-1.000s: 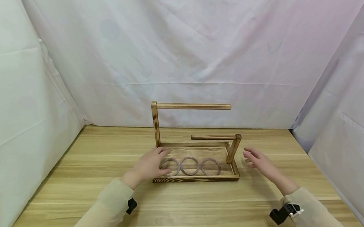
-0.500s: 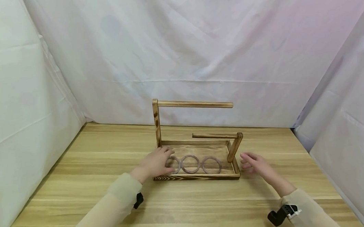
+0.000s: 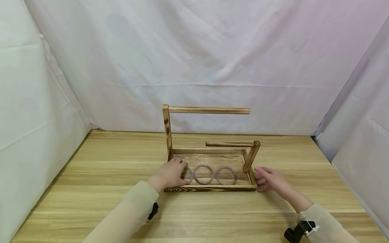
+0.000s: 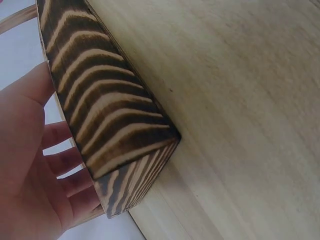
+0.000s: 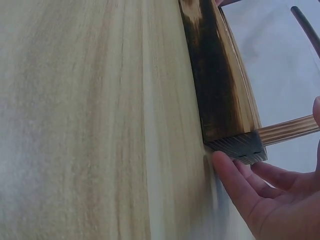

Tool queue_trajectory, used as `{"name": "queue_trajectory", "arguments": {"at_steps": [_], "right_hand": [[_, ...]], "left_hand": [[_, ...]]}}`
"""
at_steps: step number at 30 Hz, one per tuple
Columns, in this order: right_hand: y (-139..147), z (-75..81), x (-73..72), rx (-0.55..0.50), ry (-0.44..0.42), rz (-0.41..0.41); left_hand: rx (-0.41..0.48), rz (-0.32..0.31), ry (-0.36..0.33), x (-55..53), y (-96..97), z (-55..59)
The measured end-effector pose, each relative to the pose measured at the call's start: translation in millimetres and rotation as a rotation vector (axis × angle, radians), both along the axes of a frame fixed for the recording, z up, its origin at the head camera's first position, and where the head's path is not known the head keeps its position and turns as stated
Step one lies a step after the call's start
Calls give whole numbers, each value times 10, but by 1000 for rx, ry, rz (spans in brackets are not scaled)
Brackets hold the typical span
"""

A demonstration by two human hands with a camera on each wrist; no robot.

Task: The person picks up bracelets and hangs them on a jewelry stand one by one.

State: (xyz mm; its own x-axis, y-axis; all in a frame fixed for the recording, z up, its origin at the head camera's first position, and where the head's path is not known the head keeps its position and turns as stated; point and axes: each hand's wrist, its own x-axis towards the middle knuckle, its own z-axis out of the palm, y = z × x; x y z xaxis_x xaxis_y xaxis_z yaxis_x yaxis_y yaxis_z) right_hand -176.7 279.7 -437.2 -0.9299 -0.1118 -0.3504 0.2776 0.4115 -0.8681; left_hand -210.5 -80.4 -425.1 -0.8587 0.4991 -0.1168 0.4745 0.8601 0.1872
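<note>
A scorched-wood stand (image 3: 211, 189), a shallow tray with two uprights that each carry a bar, sits on the table. Three pale purple rings that look like bangles (image 3: 203, 174) lie in a row in its tray. My left hand (image 3: 170, 173) reaches over the tray's left end, fingers spread and loosely bent, partly covering the leftmost ring. Whether it touches that ring is hidden. In the left wrist view, its thumb and fingers pass behind the tray wall (image 4: 100, 90). My right hand (image 3: 267, 180) is at the right end, fingertips at the dark corner (image 5: 240, 147), fingers relaxed.
The wood-grain table (image 3: 193, 224) runs around the stand. A white cloth (image 3: 210, 54) hangs behind it, with more cloth on the left (image 3: 15, 109) and right (image 3: 373, 134). The long upper bar (image 3: 210, 110) and short lower bar (image 3: 228, 144) overhang the tray.
My left hand has moved a little right, over the leftmost ring. My right hand has moved left, up to the stand's right end. The view has shifted slightly; the rings keep their row.
</note>
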Motion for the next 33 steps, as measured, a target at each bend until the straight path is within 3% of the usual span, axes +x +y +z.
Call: {"name": "queue_trajectory", "arguments": {"at_steps": [26,33], "right_hand": [[4,-82,2,-71,-38,59],[49,-121,-10,-102,-10,125]], "left_hand": [[-60,12,-21,-53,71,-44],[-51,11,-38,-57,71,-32]]}}
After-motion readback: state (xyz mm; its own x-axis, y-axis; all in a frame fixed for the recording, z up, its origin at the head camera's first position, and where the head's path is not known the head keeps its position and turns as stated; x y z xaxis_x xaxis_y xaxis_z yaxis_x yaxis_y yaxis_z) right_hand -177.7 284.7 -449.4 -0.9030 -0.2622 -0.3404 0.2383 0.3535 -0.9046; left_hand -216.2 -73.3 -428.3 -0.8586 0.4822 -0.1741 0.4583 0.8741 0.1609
